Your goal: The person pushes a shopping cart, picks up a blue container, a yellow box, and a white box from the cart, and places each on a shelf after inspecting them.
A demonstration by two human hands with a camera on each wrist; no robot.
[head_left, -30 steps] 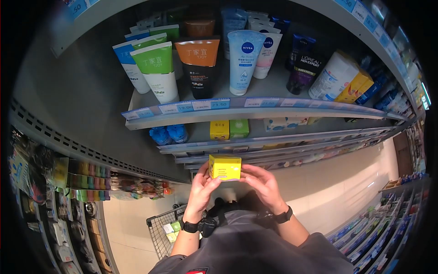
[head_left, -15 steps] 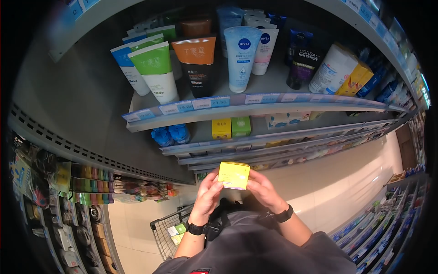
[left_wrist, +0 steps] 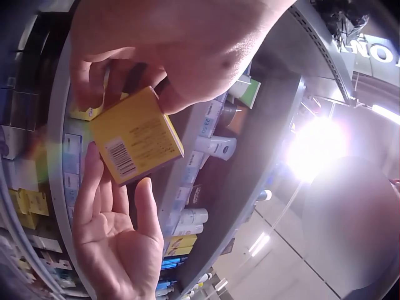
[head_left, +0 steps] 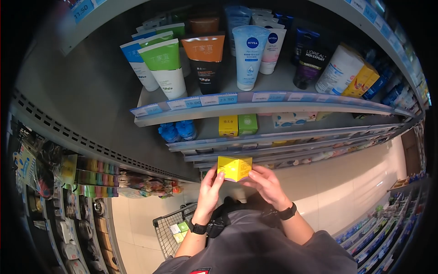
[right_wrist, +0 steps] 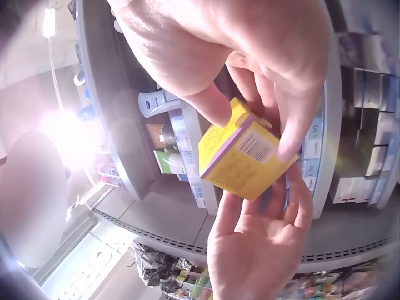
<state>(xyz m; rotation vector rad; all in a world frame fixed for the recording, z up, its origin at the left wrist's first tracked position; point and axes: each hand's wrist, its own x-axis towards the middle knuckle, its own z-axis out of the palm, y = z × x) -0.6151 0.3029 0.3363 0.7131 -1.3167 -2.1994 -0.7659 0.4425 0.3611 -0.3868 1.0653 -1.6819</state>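
We see a bright yellow box (head_left: pixel 235 168) with a purple strip (right_wrist: pixel 226 147) along one edge and a black-and-white barcode (right_wrist: pixel 255 147). Above it we find a green-and-white tube (head_left: pixel 165 71), an orange-and-black tube (head_left: pixel 204 64), and a pale blue tube (head_left: pixel 249 68) with a round dark blue badge (head_left: pixel 252 42). The shelf (head_left: pixel 301 108) is grey, its price tags (head_left: pixel 226 99) blue and white. We also note a yellow carton (head_left: pixel 228 126) beside a green carton (head_left: pixel 247 124), black wristbands (head_left: pixel 287 212), a dark grey shirt (head_left: pixel 260 242) with a red patch (head_left: pixel 200 271), and a beige tiled floor (head_left: pixel 296 182).
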